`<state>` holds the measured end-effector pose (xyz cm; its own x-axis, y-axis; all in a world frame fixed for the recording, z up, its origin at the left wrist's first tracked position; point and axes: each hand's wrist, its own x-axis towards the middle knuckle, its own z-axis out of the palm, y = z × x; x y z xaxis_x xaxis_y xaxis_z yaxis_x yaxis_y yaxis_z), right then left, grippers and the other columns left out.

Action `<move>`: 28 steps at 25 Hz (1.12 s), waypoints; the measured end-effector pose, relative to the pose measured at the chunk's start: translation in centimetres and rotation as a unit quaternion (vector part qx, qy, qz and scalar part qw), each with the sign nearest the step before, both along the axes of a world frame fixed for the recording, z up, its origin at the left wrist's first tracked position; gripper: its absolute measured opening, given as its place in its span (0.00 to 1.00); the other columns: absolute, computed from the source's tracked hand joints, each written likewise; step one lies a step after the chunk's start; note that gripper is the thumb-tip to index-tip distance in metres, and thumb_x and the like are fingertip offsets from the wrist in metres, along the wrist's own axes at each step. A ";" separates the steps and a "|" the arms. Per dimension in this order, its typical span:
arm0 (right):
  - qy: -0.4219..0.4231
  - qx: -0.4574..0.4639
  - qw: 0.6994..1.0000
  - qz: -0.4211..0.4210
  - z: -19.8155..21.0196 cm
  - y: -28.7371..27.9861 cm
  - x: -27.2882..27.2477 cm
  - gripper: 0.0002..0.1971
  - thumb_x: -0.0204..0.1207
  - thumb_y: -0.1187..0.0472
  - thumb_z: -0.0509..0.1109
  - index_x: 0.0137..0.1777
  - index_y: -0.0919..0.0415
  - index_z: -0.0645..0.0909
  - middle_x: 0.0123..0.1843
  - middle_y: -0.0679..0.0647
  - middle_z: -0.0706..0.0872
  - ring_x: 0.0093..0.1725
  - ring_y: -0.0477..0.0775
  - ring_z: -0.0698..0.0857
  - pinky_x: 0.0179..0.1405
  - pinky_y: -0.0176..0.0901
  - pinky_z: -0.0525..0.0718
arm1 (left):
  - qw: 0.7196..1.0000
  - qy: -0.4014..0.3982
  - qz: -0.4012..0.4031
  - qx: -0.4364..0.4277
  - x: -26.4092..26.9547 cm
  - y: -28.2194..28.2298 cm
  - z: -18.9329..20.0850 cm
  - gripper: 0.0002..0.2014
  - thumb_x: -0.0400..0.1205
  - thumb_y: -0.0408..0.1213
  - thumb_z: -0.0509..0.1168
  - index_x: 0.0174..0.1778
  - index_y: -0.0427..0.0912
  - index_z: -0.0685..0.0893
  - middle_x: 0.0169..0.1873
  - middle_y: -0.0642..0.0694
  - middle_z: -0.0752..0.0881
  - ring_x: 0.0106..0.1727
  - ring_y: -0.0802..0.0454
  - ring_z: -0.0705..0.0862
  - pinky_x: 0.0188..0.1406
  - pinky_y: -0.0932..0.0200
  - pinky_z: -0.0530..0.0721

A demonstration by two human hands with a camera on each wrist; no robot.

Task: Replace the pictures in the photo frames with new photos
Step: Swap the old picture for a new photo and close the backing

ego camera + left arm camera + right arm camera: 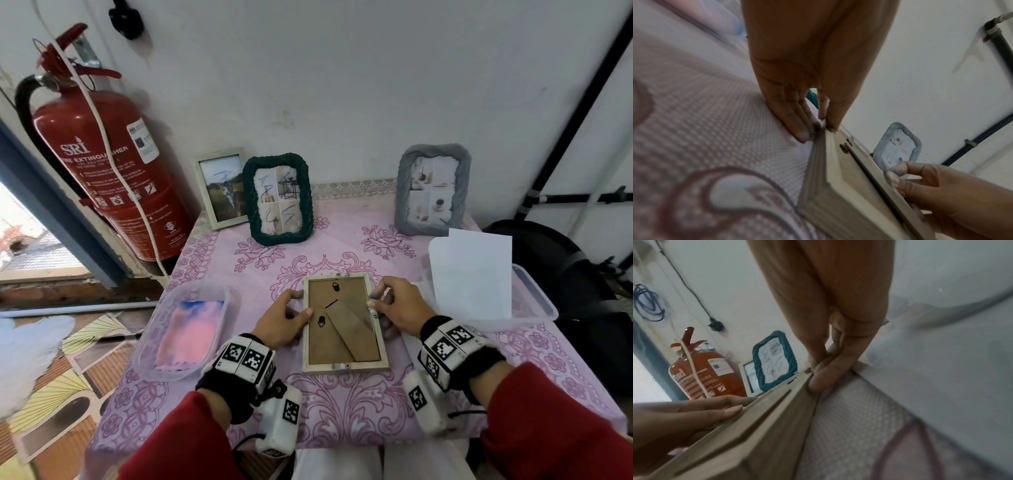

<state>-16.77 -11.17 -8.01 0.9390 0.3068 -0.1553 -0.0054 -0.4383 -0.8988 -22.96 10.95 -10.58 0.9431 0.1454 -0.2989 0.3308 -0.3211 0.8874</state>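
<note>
Surface: I see a small table under a pink floral tablecloth (342,404), set against a white wall, a red fire extinguisher (113,178) at its left.
Frame in work: a pale wooden photo frame (345,367) lies face down at the table's centre, brown backing board and folded stand upward.
Left hand (282,325): thumb on the back, fingers curled at the frame's left edge — it grips there.
Right hand (402,310): fingertips pinch at the right edge, beside a small clip.
Back row: a white-framed landscape picture (221,186), a dark green rope-pattern frame (279,198), a grey rope-pattern frame (431,190) — all upright.
Sides: a clear plastic tray (147,329) with a pink-and-blue print at left; white paper sheets (472,274) in a clear tray at right.
</note>
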 end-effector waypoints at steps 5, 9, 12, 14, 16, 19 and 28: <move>-0.088 -0.121 0.987 0.058 0.9 1.2 -0.1 0.18 0.72 0.76 0.68 0.28 0.55 0.70 0.32 0.58 0.80 0.29 0.52 0.80 0.29 0.50 0.86 | 1.000 0.004 0.000 0.008 -0.2 -0.2 0.4 0.18 0.83 0.39 0.62 0.67 0.43 0.68 0.31 0.42 0.78 0.26 0.49 0.76 0.23 0.59 0.79; -0.052 -0.049 0.997 0.030 0.4 0.6 -0.1 0.11 0.75 0.75 0.67 0.35 0.63 0.72 0.27 0.58 0.77 0.18 0.51 0.77 0.13 0.39 0.79 | 1.000 0.005 0.008 -0.010 -0.4 -0.3 0.7 0.16 0.85 0.37 0.59 0.68 0.41 0.68 0.30 0.43 0.76 0.26 0.50 0.74 0.23 0.61 0.78; -0.042 -0.007 0.999 -0.012 0.0 0.2 -0.4 0.09 0.77 0.73 0.66 0.38 0.65 0.71 0.26 0.57 0.78 0.13 0.46 0.77 0.10 0.36 0.78 | 0.999 0.005 0.030 -0.030 -0.5 -0.5 0.7 0.14 0.86 0.35 0.56 0.68 0.39 0.68 0.26 0.43 0.73 0.24 0.50 0.71 0.20 0.64 0.76; -0.049 -0.019 0.998 -0.022 -0.1 0.1 -0.6 0.10 0.75 0.72 0.69 0.36 0.64 0.73 0.26 0.56 0.79 0.16 0.48 0.79 0.11 0.36 0.79 | 0.999 0.004 0.035 -0.022 -0.4 -0.6 0.7 0.15 0.86 0.35 0.57 0.68 0.39 0.69 0.27 0.43 0.75 0.24 0.50 0.72 0.20 0.63 0.77; -0.065 -0.026 0.997 -0.027 -0.1 0.1 -0.8 0.10 0.74 0.73 0.70 0.35 0.64 0.74 0.25 0.55 0.79 0.18 0.50 0.79 0.13 0.35 0.80 | 0.999 0.004 0.034 -0.017 -0.5 -0.6 0.7 0.16 0.85 0.36 0.59 0.68 0.40 0.70 0.30 0.44 0.77 0.25 0.50 0.75 0.21 0.62 0.79; -0.075 -0.011 0.997 -0.024 -0.1 0.0 -0.9 0.10 0.73 0.74 0.71 0.33 0.66 0.75 0.24 0.56 0.79 0.17 0.49 0.79 0.13 0.36 0.81 | 1.000 -0.001 0.024 -0.002 -0.5 -0.4 0.6 0.17 0.84 0.37 0.60 0.69 0.40 0.70 0.31 0.44 0.79 0.27 0.50 0.77 0.21 0.63 0.80; -0.078 -0.004 0.997 0.014 0.3 0.1 -0.4 0.04 0.71 0.78 0.71 0.38 0.73 0.81 0.30 0.59 0.81 0.19 0.43 0.81 0.17 0.33 0.82 | 0.999 0.000 0.000 0.032 -0.3 -0.2 0.3 0.19 0.82 0.41 0.64 0.68 0.43 0.70 0.31 0.46 0.80 0.27 0.50 0.79 0.24 0.60 0.81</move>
<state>-17.21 -11.06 -7.67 0.9427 0.3335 -0.0111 0.1463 -0.4428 -0.8846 -23.28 10.76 -10.31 0.9432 0.1645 -0.2886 0.3305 -0.3772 0.8652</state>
